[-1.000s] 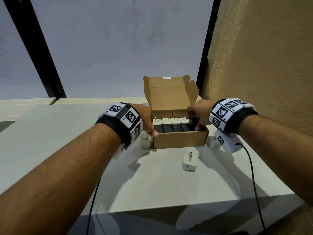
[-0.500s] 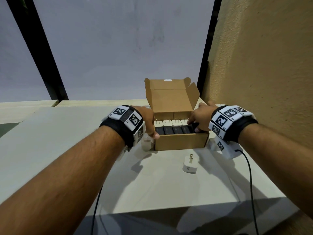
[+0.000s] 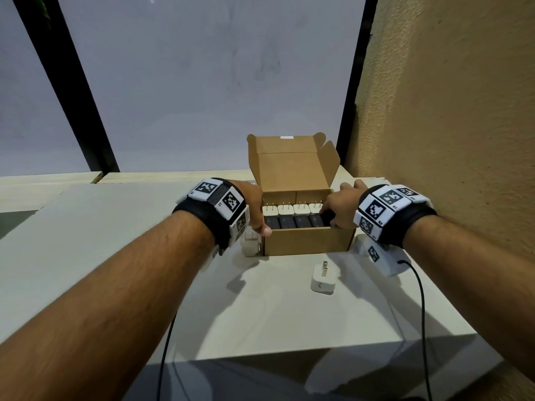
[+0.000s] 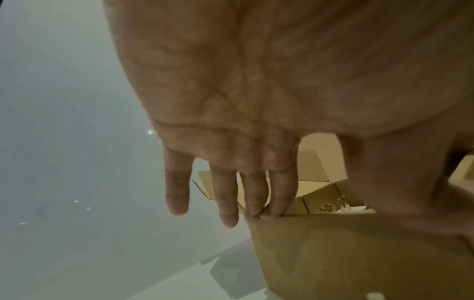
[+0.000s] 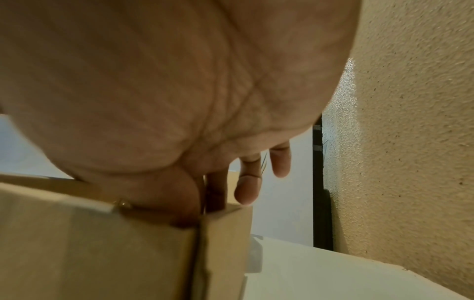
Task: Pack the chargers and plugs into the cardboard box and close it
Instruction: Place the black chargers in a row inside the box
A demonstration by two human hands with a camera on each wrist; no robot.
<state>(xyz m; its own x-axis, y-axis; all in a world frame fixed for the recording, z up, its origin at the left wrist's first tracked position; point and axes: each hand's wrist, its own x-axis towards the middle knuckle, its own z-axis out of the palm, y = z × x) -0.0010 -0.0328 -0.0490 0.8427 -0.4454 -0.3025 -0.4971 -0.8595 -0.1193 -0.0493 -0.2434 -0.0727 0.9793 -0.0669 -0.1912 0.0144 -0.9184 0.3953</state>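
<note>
The cardboard box [image 3: 307,241] stands on the white table with its lid [image 3: 292,169] upright. Inside, a row of white plugs [image 3: 286,209] sits behind a row of black chargers [image 3: 295,221]. My left hand [image 3: 254,209] rests at the box's left wall, thumb on the front left corner. In the left wrist view its fingers [image 4: 225,203] are straight, two tips touching the rim of the box [image 4: 359,253]. My right hand [image 3: 341,206] lies over the right end, its thumb inside the front right corner and fingers [image 5: 246,182] straight past the wall of the box [image 5: 89,243].
One white plug [image 3: 323,280] lies on the table in front of the box. Another [image 3: 250,243] stands against the box's left side under my left wrist. A white piece [image 3: 360,244] shows at the right side. A textured wall [image 3: 448,140] is close on the right.
My right hand has slid from the black chargers to the box's right end, its fingers now stretched past the wall. The left hand has stayed at the left wall.
</note>
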